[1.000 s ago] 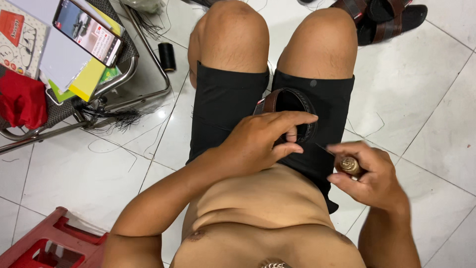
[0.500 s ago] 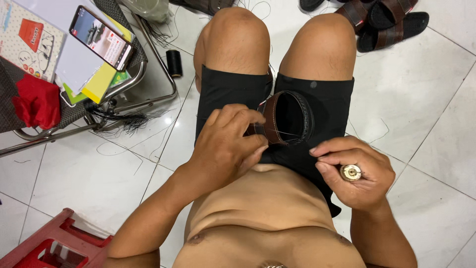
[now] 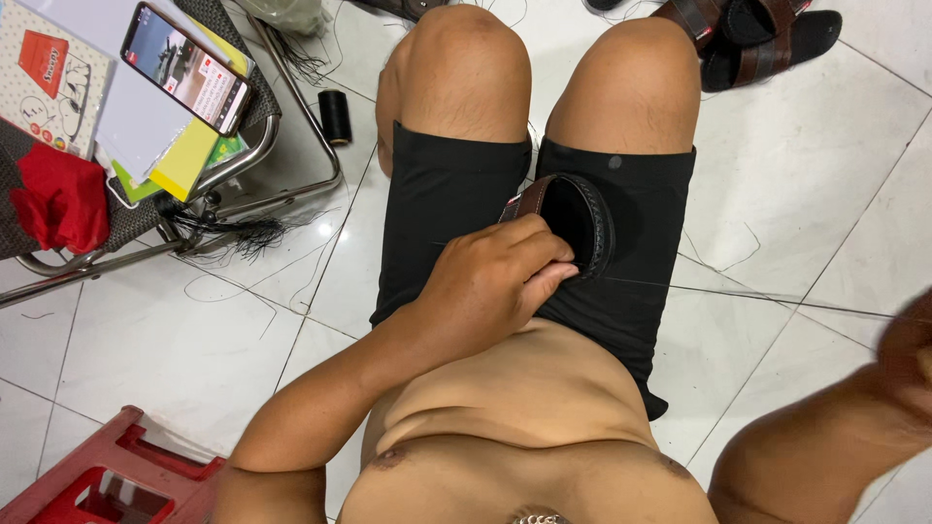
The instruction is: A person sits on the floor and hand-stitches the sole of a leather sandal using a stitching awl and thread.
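My left hand grips a dark leather sandal strap, brown outside and black inside, held on my lap over black shorts. A thin thread runs taut from the strap out to the right. My right hand is far out at the right edge, blurred and cut off by the frame; what it holds is not visible.
A metal chair at the upper left carries a phone, papers and a red cloth. A black thread spool stands on the white tile floor. Dark sandals lie at top right. A red plastic stool sits bottom left.
My right hand has swung from beside the strap far out to the right, drawing the thread taut. The left hand has stayed on the strap.
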